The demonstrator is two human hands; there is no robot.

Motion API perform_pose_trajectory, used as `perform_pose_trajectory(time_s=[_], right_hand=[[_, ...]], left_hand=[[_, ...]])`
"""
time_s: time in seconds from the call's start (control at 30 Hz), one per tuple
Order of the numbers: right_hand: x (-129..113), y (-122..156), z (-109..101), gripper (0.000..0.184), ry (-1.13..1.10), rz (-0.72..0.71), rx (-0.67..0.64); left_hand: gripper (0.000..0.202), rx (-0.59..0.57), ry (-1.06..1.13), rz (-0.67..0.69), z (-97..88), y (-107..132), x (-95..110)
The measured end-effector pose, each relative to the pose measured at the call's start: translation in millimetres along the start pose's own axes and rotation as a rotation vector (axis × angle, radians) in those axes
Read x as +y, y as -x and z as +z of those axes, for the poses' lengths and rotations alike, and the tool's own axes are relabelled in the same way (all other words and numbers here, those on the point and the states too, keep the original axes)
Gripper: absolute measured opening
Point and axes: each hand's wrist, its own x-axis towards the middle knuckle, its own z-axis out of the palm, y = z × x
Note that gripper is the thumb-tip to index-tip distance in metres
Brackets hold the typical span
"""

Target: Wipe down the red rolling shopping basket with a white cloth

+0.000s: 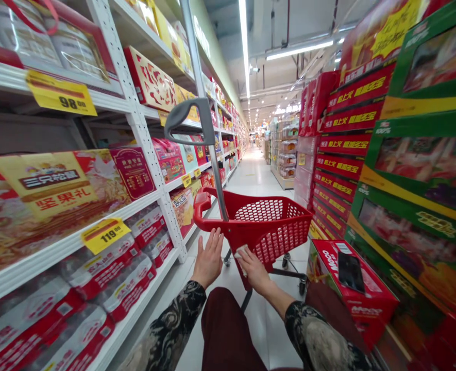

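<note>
A red plastic shopping basket cart (247, 208) on wheels stands in front of my knees, its grey handle (210, 123) rising on a metal pole at the left. My left hand (208, 257) lies near the cart's red rim, fingers stretched out, with nothing seen in it. My right hand (255, 270) presses a small white cloth or tissue (240, 251) against the cart's red side. The underside of the cloth and my right fingertips are partly hidden.
Shelves with gift boxes (57, 180) and shrink-wrapped bottles (96, 273) line the left. Stacked red cartons (343, 165) and green fruit boxes (424, 170) rise on the right. A black phone (350, 272) lies on a red box (374, 306). The tiled aisle (251, 170) runs ahead.
</note>
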Motion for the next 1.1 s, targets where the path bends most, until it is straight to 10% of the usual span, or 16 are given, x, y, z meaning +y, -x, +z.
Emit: perform_pose_trajectory(time_s=[0.2, 0.33, 0.6, 1.1], right_hand=[[-1, -70, -46, 0.044, -0.062, 0.088, 0.365], [-7, -103, -47, 0.047, -0.053, 0.157, 0.337], [-3, -96, -21, 0.050, -0.129, 0.209, 0.365], [39, -83, -73, 0.042, -0.115, 0.226, 0.343]], left_hand=[[0.064, 0.147, 0.006, -0.136, -13.7, -27, -19], [0.059, 0.116, 0.028, -0.198, -21.1, -49, -34], [0.044, 0.076, 0.043, -0.223, -30.0, -55, -32], [0.042, 0.012, 0.240, -0.006, -55.4, -60, 4]])
